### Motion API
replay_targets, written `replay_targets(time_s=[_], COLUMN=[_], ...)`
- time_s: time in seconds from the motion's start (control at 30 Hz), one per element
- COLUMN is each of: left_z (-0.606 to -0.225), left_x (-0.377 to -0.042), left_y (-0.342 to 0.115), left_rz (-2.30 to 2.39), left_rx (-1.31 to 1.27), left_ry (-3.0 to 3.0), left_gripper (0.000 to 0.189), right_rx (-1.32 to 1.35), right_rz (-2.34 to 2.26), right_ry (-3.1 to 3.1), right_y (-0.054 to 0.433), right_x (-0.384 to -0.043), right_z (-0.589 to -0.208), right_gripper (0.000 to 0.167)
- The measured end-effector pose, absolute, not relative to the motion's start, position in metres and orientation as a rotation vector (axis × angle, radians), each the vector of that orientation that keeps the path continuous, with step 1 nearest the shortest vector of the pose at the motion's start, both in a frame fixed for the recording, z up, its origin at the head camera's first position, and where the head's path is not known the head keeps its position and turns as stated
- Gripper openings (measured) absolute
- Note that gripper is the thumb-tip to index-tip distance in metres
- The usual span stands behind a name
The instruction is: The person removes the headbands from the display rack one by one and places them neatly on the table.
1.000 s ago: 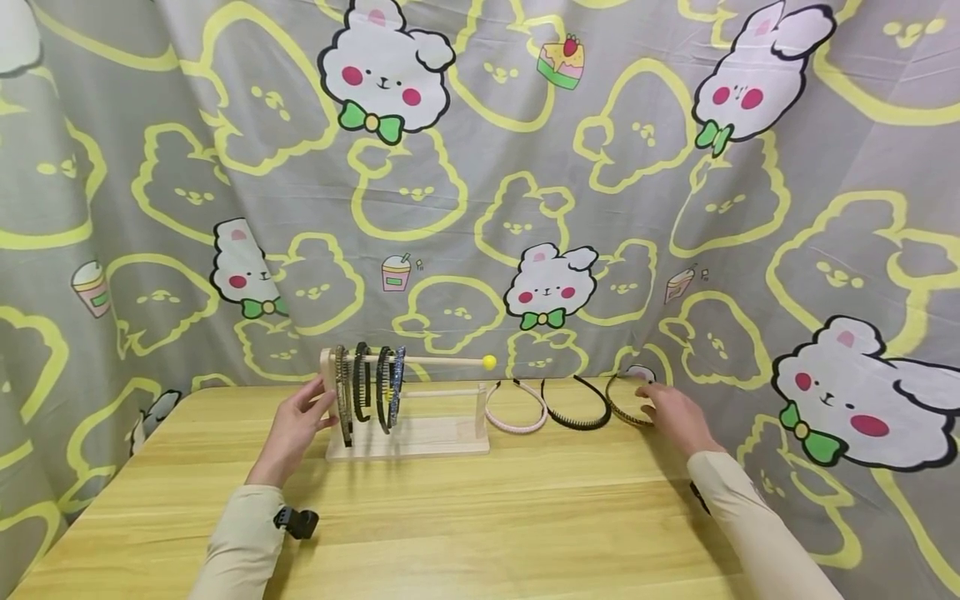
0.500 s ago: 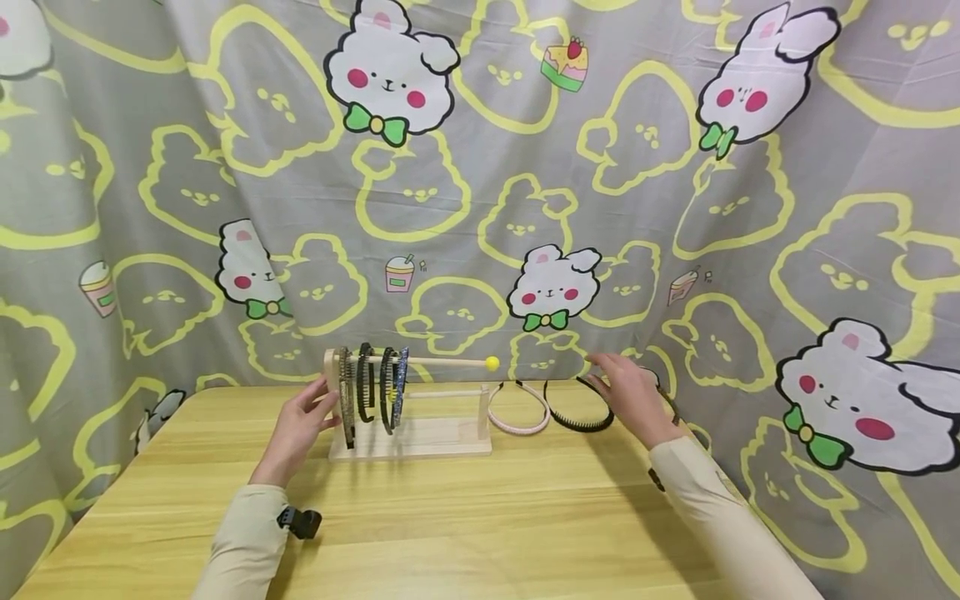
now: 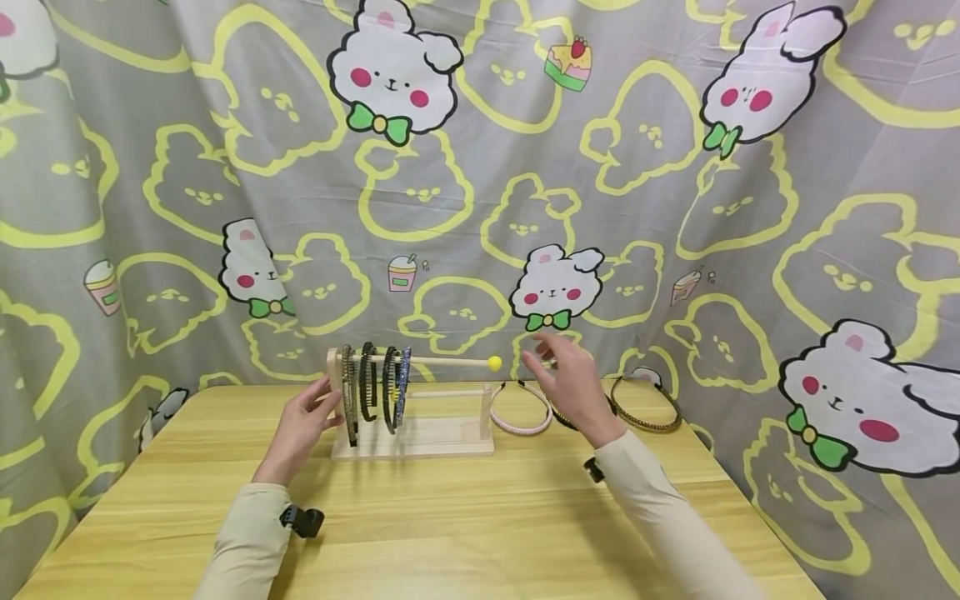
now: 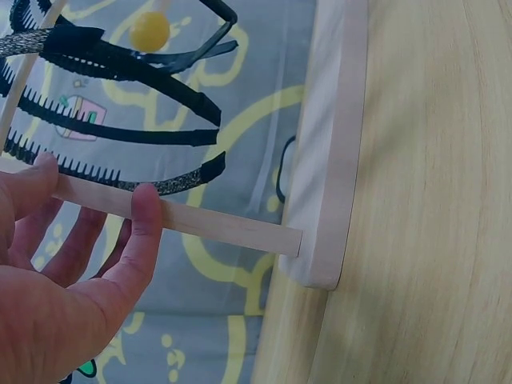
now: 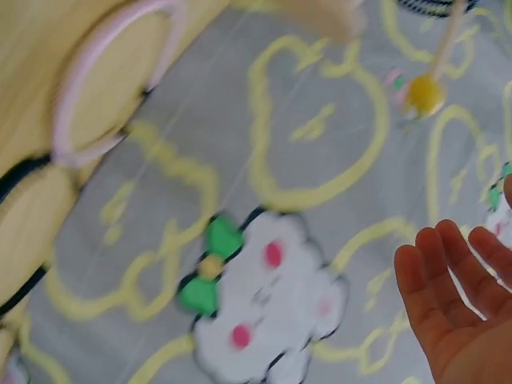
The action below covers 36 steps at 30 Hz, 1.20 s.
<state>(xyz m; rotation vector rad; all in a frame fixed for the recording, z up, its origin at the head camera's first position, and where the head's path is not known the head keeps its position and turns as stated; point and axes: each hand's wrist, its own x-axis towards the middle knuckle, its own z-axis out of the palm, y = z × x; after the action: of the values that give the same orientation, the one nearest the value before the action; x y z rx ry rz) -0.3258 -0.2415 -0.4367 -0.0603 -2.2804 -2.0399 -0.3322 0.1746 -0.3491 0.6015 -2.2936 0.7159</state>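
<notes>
My left hand (image 3: 295, 433) grips the left upright of a wooden headband stand (image 3: 420, 447). In the left wrist view, thumb and fingers lie against both sides of that post (image 4: 232, 228). Several headbands hang on the stand's upper rod, among them a black toothed one (image 3: 367, 383) and a blue glittery one (image 3: 404, 387). My right hand (image 3: 573, 387) is in the air over a black headband (image 3: 562, 419), partly hiding it. In the right wrist view, the right hand (image 5: 464, 296) has loosely extended fingers and holds nothing.
A pink headband (image 3: 521, 432) lies just right of the stand, and a brown one (image 3: 660, 427) lies farther right. The upper rod ends in a yellow ball (image 3: 495, 363). Behind the wooden table (image 3: 450, 525) hangs a grey patterned curtain (image 3: 450, 225).
My right hand has moved left from beside the brown headband to above the black one, leaving the brown one on the table. My left hand stays on the stand's upright.
</notes>
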Motion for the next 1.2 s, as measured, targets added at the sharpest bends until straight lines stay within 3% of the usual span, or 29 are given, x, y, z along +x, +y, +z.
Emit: replay_targets(time_s=[0.2, 0.53, 0.87, 1.2], left_z=[-0.435, -0.435, -0.436, -0.435], left_x=[-0.325, -0.325, -0.327, -0.327], left_y=[-0.241, -0.24, -0.24, -0.24], left_rz=[-2.042, -2.053, -2.059, -2.061], left_rx=[-0.062, -0.057, -0.057, -0.05], left_ry=[-2.276, -2.267, -2.264, -2.26], left_gripper=[0.063, 0.061, 0.059, 0.058], right_rx=[0.706, 0.925, 1.049, 1.07], right_rz=[0.793, 0.548, 0.429, 0.485], right_ry=[-2.297, -2.59, -2.828, -2.919], right_y=[0.122, 0.058, 0.037, 0.029], right_x=[-0.326, -0.341, -0.373, -0.379], right_z=[-0.333, -0.316, -0.325, -0.335], right_gripper=[0.047, 0.079, 0.102, 0.106])
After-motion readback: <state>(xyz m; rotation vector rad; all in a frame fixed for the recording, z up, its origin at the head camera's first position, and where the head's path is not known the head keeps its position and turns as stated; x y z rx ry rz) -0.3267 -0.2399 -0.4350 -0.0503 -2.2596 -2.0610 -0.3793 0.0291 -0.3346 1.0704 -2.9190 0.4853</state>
